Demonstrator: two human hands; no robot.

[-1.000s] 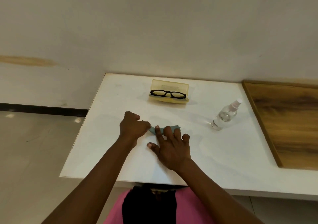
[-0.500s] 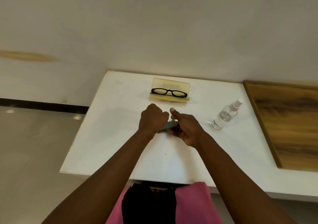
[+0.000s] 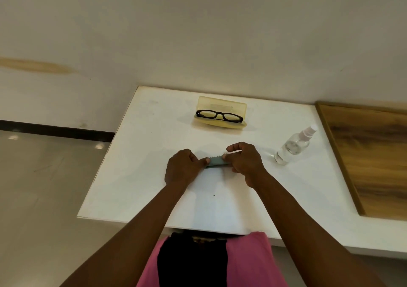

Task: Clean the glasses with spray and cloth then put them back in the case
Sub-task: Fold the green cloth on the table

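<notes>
Your left hand (image 3: 184, 169) and your right hand (image 3: 246, 161) are side by side near the middle of the frame, just above the white tabletop (image 3: 136, 176). Between them is a small grey-green cleaning cloth (image 3: 217, 162) with a zigzag edge. Your left hand pinches the left end of the cloth, and its fingers are curled in tight. Your right hand pinches the right end, with its fingers curled around it too. The cloth is folded small, and only a short piece shows between your hands.

The black glasses (image 3: 219, 116) are higher up in the frame, well apart from your hands. They sit in the open yellow glasses case (image 3: 222, 105), and the lid stands up behind them.

The clear spray bottle (image 3: 294, 147) is to the right of your right hand, near it but not touching. It has a white top and it stands on the tabletop.

A brown wooden board (image 3: 374, 159) lies at the right side of the frame.
</notes>
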